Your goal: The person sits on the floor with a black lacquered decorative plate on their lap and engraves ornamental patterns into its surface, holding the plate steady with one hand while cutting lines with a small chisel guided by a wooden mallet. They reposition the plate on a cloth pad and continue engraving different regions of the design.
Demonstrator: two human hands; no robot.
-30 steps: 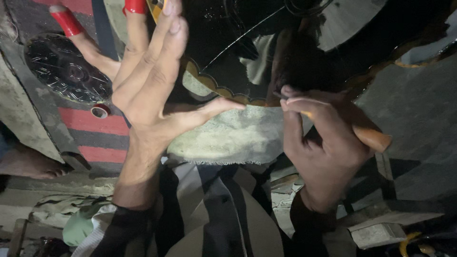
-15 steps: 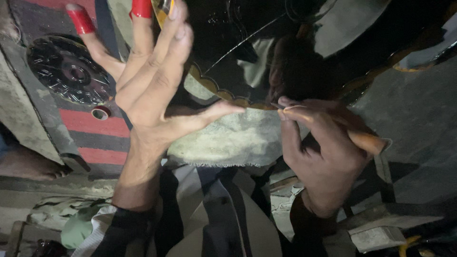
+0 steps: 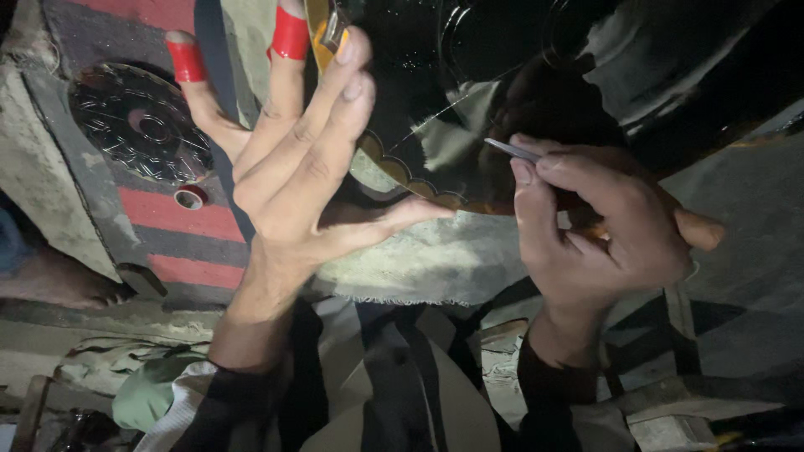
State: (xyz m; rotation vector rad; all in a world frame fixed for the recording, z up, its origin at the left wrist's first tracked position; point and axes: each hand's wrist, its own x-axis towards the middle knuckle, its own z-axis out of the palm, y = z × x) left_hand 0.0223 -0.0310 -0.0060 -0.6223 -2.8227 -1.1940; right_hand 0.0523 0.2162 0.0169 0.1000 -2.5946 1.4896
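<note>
- Seemingly rigid and slick, the glossy black lacquered plate with a scalloped gold rim (image 3: 502,100) looks scratch-prone and best steadied by its edge.
- Left hand (image 3: 293,176), fingers splayed, two tipped in red tape, braces that rim, resting over pale frayed cloth (image 3: 427,264).
- Right hand (image 3: 603,226) pinches a thin metal-tipped, wooden-handled engraving tool (image 3: 512,151) against the dark surface.

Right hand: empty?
No, the right hand grips a thin metal-tipped tool with its point against the glossy black plate.
</note>
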